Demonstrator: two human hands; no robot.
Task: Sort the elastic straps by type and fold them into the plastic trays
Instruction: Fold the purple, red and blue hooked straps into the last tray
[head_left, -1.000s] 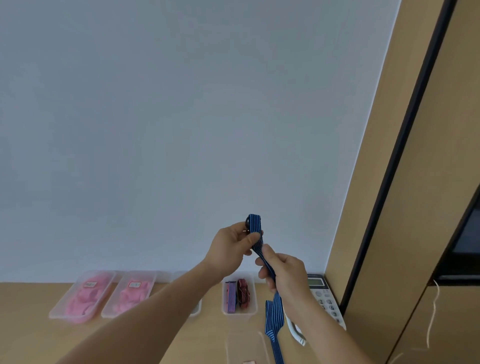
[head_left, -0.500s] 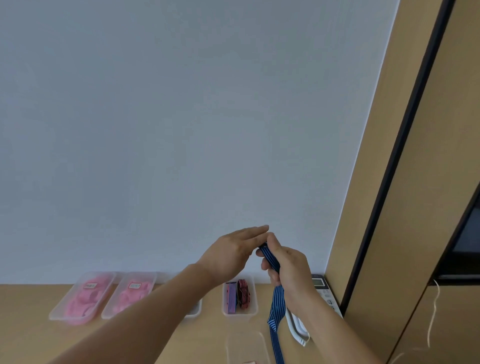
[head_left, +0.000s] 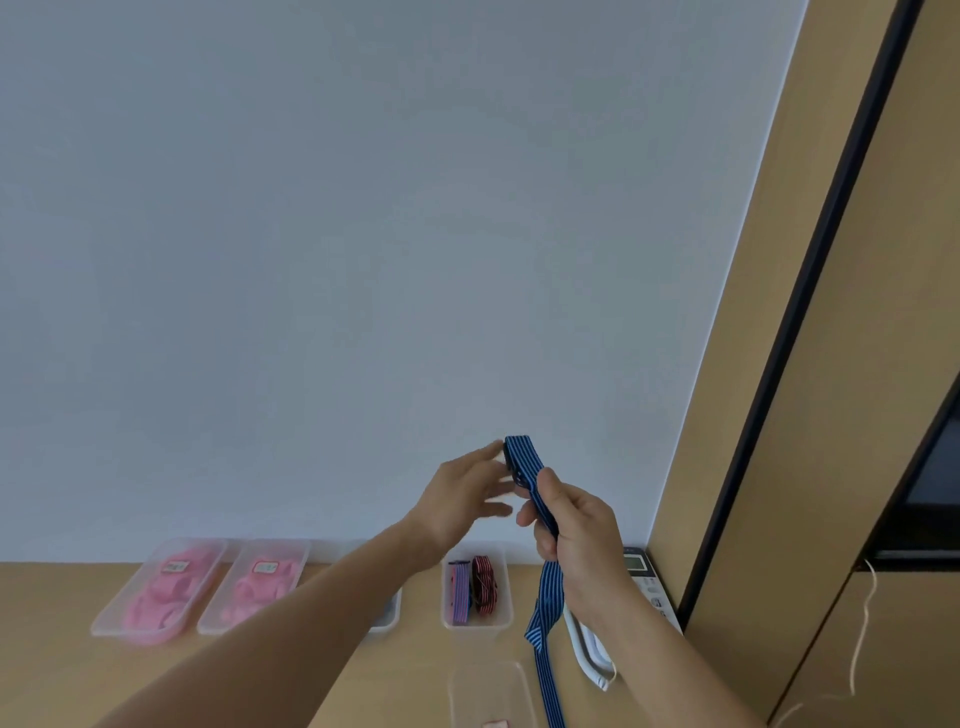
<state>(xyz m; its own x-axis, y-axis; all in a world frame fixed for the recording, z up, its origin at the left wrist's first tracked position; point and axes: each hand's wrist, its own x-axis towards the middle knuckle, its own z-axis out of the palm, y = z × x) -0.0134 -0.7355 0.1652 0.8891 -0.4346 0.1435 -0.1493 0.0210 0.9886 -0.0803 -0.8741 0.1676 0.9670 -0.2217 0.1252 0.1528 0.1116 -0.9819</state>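
Desk (head_left: 62, 675): smooth pale wood.
Pink trays (head_left: 119, 603): two clear plastic oblongs of soft pink straps (head_left: 156, 608).
Striped tray (head_left: 504, 597): clear plastic, purple and red striped straps (head_left: 480, 582) inside (folded).
Blue strap (head_left: 524, 462): woven, striped; looped top raised above desk, tail hanging.
Right hand (head_left: 576, 530): pinches strap under loop.
Left hand (head_left: 462, 499): fingers straight, apart, touching loop.

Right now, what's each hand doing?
Left hand: open, fingers straight, holding nothing.
Right hand: holding the blue striped elastic strap.
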